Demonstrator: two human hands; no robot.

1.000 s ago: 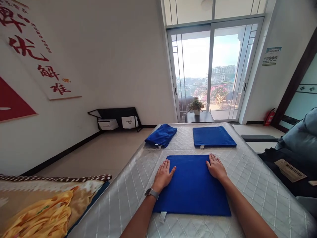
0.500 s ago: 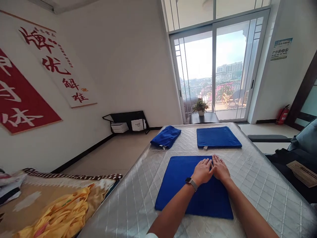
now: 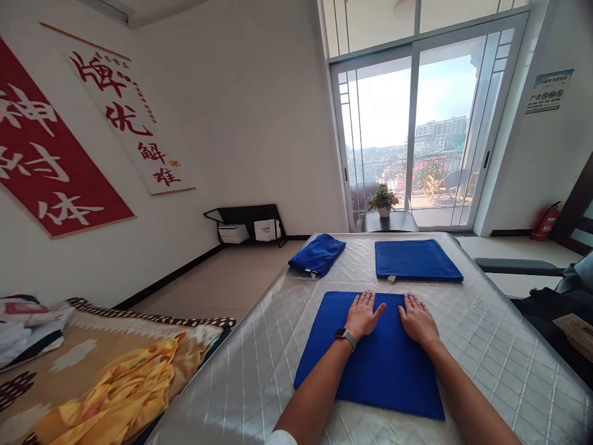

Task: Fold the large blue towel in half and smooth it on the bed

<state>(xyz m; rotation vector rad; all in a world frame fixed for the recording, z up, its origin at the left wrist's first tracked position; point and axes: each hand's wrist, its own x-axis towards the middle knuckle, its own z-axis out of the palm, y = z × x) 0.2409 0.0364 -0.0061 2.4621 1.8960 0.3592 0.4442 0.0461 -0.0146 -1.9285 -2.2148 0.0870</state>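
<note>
A blue folded cloth [image 3: 370,364] lies flat and nearly square on the silvery quilted bed cover, right in front of me. My left hand [image 3: 364,314], with a watch on its wrist, rests palm down on the upper middle of the cloth, fingers out and thumb apart. Flat at the cloth's upper right edge lies my right hand [image 3: 419,316], its fingers stretched forward. Beyond them are a second flat blue cloth [image 3: 417,259] with a small white tag and, to its left, a smaller, looser folded blue cloth [image 3: 317,254].
The quilted cover [image 3: 250,364] spreads around the cloths. On the left, a yellow cloth [image 3: 120,389] lies crumpled on a brown patterned blanket [image 3: 69,327]. A chair with a potted plant [image 3: 383,199] stands past the far edge. Dark bags [image 3: 542,315] sit at right.
My hands, close together before, are now apart: the left has slid leftward over the cloth, the right lies near its right edge. The view has turned slightly left.
</note>
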